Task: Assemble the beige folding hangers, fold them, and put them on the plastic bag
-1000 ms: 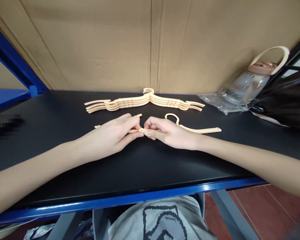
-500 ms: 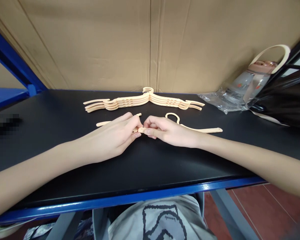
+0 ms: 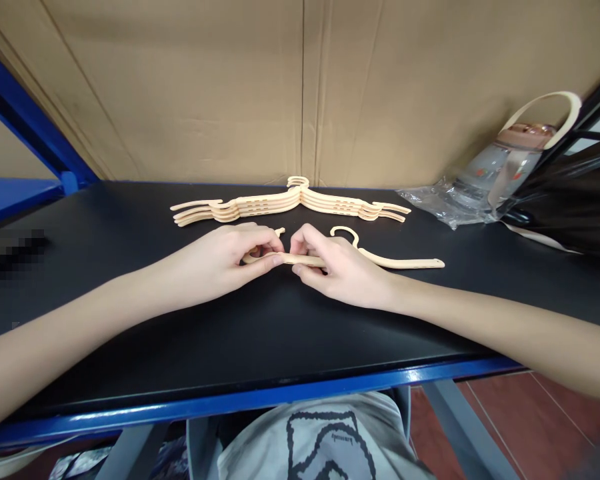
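Observation:
Between my hands is a cream plastic hanger arm piece (image 3: 303, 259), held low over the black tabletop. My left hand (image 3: 225, 257) is closed on its left part, thumb in front and fingers behind. On its right part my right hand (image 3: 337, 263) is pinched, with the thumb along the near side. The ends of the piece are partly hidden by my fingers. Behind my right hand lies a loose hanger half with a hook (image 3: 407, 262). The tip of another cream piece (image 3: 280, 231) shows just past my left hand; the rest is covered.
A stack of several cream hangers (image 3: 267, 204) lies farther back, hooks toward the cardboard wall (image 3: 180, 93). At the right stand a clear water bottle (image 3: 503, 167) with a loop handle, a crumpled plastic bag (image 3: 443, 203) and a black bag (image 3: 570, 193). A blue edge (image 3: 280, 393) borders the table.
My fingers have shifted on the held piece, and a longer stretch of it now shows between my hands. My left hand now hides the left end of the piece behind it.

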Demonstrator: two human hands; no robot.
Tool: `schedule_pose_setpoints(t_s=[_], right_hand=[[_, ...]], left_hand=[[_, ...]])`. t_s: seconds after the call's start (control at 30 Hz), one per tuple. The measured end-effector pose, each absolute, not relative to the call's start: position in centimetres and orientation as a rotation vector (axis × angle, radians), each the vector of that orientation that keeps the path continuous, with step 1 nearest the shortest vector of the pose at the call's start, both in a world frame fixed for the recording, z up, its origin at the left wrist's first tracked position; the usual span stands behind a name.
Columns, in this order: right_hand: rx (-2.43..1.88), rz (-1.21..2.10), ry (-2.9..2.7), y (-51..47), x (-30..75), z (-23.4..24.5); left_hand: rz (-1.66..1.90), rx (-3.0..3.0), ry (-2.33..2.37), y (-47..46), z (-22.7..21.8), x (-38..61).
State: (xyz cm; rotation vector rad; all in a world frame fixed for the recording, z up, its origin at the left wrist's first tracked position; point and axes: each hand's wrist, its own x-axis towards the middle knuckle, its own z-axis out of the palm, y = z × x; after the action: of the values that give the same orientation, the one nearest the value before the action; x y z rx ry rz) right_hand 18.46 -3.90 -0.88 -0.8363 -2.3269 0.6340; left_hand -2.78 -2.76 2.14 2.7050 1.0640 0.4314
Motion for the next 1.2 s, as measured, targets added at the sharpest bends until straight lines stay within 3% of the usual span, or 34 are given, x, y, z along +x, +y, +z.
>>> schedule_pose_setpoints(t_s=[0.17, 0.47, 0.7, 1.2], right_hand=[[-0.793, 0.396, -2.416, -3.9, 18.5, -1.3], [-0.803, 0.269, -2.458, -3.7, 18.8, -1.4], [-0.874, 0.170, -2.474, -3.4, 18.9, -1.5], [-0.762, 0.102, -2.514, -3.3, 18.8, -1.4]], left_hand=[[0.309, 2.631, 1.140, -2.5, 2.7, -3.4], [0.054, 2.531, 1.278, -2.1, 3.5, -4.5], [0.183, 2.749, 1.147, -1.2, 3.0, -5.4], [0.054, 2.986, 1.235, -1.4, 3.5, -6.1]])
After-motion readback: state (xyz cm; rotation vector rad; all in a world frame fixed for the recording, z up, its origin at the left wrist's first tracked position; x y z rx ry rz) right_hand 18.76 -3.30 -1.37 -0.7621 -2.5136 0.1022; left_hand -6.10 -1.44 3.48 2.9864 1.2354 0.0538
